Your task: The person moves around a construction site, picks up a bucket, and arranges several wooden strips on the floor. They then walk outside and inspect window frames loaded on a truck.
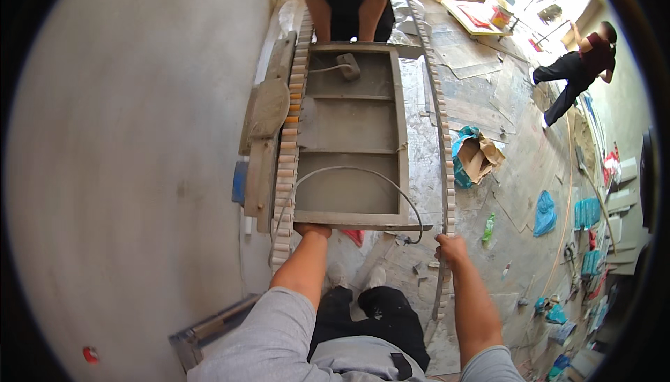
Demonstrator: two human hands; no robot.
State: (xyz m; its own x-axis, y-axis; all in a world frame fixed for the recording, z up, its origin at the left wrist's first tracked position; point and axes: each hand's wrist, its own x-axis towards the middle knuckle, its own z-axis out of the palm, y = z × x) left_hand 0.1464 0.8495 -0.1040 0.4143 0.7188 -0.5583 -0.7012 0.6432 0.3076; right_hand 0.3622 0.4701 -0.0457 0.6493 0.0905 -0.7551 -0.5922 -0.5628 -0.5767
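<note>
The frame (349, 152) sits between rails (285, 173), not yet let go: left hand (314, 230) at its near edge, grip hidden; right hand (452, 249) clasping the right rail (447, 180).

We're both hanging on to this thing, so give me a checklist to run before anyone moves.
1. Left hand on the grey frame: ok, at its near edge, toward the left corner; fingers hidden.
2. Right hand on the right roller rail: ok, fingers curled at it.
3. Co-worker's grip at the far end: cannot tell; the forearms reach there, but the hands are not clearly visible.
4. Cable tucked away: not ok, it arches loosely over the near compartment and past the near edge.
5. Small box in the far compartment fastened: cannot tell.
6. Floor clear around the shoes: not ok, scraps lie nearby.
</note>
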